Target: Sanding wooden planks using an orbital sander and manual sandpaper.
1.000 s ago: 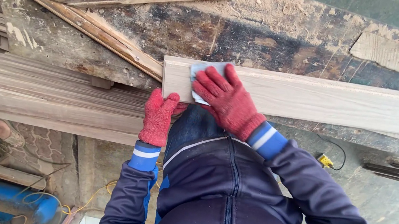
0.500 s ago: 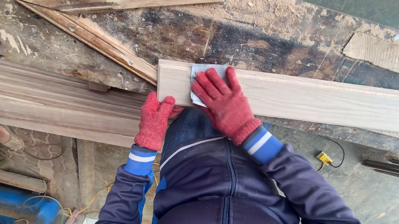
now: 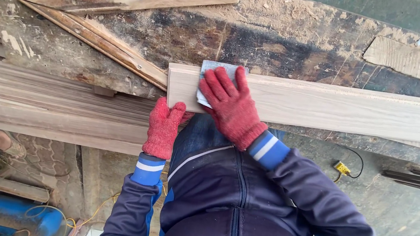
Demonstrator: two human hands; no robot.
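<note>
Pale wood plank lies flat along the near edge of the dusty tabletop; its long axis runs left to right, and its cut end points left, sitting right by both gloves; the rest runs off frame to the right. Right hand in a red knit glove is pressed flat on top with fingers spread over a grey sanding pad, so the pad sits under and just past the fingertips, toward the far edge. Left hand curls its fingers up against the plank's near edge at the end corner, steadying it; right hand's clearly the working one.
</note>
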